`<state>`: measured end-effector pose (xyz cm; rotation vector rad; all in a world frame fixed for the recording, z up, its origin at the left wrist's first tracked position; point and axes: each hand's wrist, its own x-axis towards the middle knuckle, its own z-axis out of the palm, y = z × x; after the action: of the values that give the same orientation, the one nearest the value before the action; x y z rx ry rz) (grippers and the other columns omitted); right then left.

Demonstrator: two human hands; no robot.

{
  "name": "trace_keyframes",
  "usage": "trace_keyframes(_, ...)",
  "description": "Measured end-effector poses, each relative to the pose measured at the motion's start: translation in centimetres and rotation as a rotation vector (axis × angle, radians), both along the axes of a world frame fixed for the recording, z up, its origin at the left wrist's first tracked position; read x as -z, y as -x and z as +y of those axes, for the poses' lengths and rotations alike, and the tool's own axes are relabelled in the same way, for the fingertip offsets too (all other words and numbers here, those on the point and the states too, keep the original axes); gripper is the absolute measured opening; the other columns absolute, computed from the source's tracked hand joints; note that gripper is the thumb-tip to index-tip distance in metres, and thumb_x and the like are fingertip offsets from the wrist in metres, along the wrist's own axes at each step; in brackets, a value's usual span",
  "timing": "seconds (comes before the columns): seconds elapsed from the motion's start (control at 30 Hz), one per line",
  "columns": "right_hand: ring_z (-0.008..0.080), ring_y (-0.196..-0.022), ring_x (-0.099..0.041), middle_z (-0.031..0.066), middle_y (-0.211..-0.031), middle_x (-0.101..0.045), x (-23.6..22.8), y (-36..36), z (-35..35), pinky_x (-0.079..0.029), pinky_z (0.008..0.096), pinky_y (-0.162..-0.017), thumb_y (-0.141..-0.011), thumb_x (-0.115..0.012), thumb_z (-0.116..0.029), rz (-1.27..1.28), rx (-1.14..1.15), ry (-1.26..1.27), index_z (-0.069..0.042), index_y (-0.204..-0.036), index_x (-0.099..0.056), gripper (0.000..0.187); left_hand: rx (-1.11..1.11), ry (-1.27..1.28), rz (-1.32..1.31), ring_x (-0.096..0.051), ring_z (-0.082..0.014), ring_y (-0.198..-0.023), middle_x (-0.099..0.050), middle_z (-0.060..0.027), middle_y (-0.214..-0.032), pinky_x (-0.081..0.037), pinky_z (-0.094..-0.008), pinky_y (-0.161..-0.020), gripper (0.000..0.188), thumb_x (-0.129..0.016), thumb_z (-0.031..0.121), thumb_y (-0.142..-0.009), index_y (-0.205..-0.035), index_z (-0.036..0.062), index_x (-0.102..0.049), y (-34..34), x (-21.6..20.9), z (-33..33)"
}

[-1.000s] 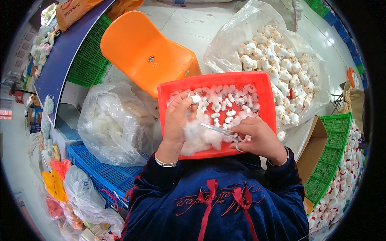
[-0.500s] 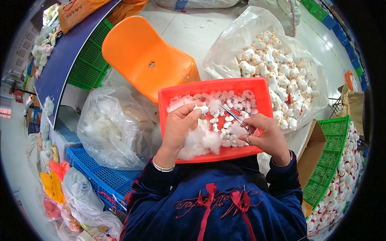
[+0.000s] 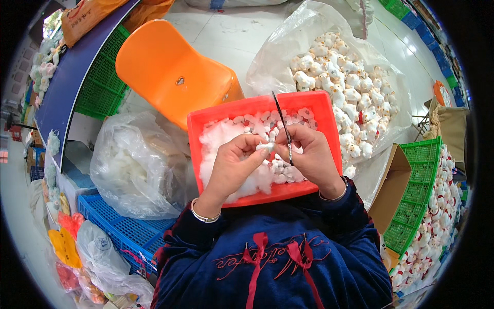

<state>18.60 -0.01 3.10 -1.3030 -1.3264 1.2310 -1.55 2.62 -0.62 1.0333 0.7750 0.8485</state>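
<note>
Over a red plastic tub (image 3: 334, 136), both hands meet around a small white fabric piece (image 3: 265, 147). My left hand (image 3: 230, 164) pinches it between thumb and forefinger. My right hand (image 3: 311, 157) grips its other side with the fingertips, while slim ring-handled metal forceps (image 3: 281, 116) stay tucked in the same hand, tips pointing away from me. White fluffy stuffing (image 3: 213, 141) fills the tub's left side. Several small white curved pieces (image 3: 283, 175) lie across its middle, right and far side. The fingers partly hide the held piece.
Beyond the tub stands an orange chair (image 3: 170, 67). To the right are a clear bag with many white plush pieces (image 3: 355, 95), a cardboard box (image 3: 393, 177) and a green crate (image 3: 419, 185). At left are a bag of stuffing (image 3: 128, 165) and a blue crate (image 3: 128, 226).
My right hand has moved left to meet the left hand at the white piece. The forceps have swung from pointing into the tub to pointing away. The whole view has shifted slightly.
</note>
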Motion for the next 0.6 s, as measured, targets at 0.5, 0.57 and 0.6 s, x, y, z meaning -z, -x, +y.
trace_keyframes(0.5, 0.0088, -0.084, -0.063, 0.0016, -0.087, -0.069, -0.27, -0.4, 0.15, -0.051, 0.0271, -0.077, -0.088, -0.078, -0.008, -0.177, -0.055, -0.063, -0.002, -0.098, -0.069, 0.015, 0.028, 0.098, 0.037, -0.06, -0.0059, -0.082, -0.071, -0.0012, -0.094, -0.046, -0.0221, -0.073, 0.017, -0.071, 0.008, -0.098, -0.112, -0.0015, -0.072, -0.12, -0.77, -0.09)
trace_keyframes(0.57, 0.0086, -0.083, -0.063, 0.0016, -0.087, -0.069, -0.31, -0.22, 0.0, -0.051, 0.0271, -0.077, -0.088, -0.079, -0.009, -0.19, -0.051, -0.07, -0.002, -0.098, -0.07, 0.015, 0.008, 0.086, 0.059, -0.048, 0.0007, -0.065, -0.068, 0.0038, -0.087, -0.035, -0.0169, -0.056, 0.015, -0.071, 0.008, -0.098, -0.111, 0.0009, -0.073, -0.34, -0.9, -0.14)
trace_keyframes(0.6, 0.0085, -0.083, -0.063, 0.0016, -0.086, -0.069, -0.32, -0.15, -0.08, -0.051, 0.0272, -0.076, -0.088, -0.079, -0.009, -0.196, -0.048, -0.072, -0.002, -0.099, -0.07, 0.016, 0.047, 0.074, 0.086, -0.053, -0.002, -0.072, -0.07, 0.0013, -0.09, -0.04, -0.0188, -0.063, 0.016, -0.071, 0.009, -0.098, -0.112, -0.0002, -0.073, -0.18, -0.92, -0.04)
